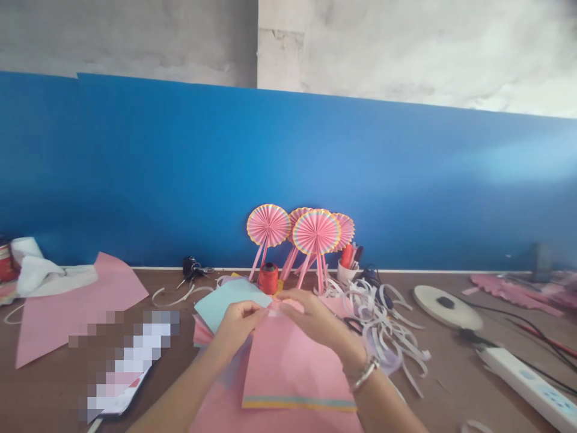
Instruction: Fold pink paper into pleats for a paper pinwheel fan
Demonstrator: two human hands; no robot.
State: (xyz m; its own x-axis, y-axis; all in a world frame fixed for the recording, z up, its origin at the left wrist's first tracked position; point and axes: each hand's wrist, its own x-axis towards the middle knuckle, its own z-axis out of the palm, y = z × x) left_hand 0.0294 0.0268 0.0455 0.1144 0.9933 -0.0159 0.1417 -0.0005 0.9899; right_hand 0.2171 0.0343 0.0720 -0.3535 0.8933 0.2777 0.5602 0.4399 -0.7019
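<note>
A pink paper sheet (300, 361) with blue and yellow stripes along its near edge lies in front of me, over more pink paper. My left hand (238, 322) pinches its far left corner between thumb and fingers. On the far edge, my right hand (311, 316) is closed over the paper, thumb bent and fingers together; a small raised or folded strip shows between the hands. Light blue paper (232, 300) lies partly under my left hand. Just beyond the hands stands a red thread spool (268, 278).
Several pleated pink paper fans (317, 232) lean against the blue partition (180, 168). Curled white strips (383, 319) are heaped to the right, near a white power strip (532, 385) and a round cream device (446, 307). A blurred-out phone (135, 367) and keys (193, 269) lie left.
</note>
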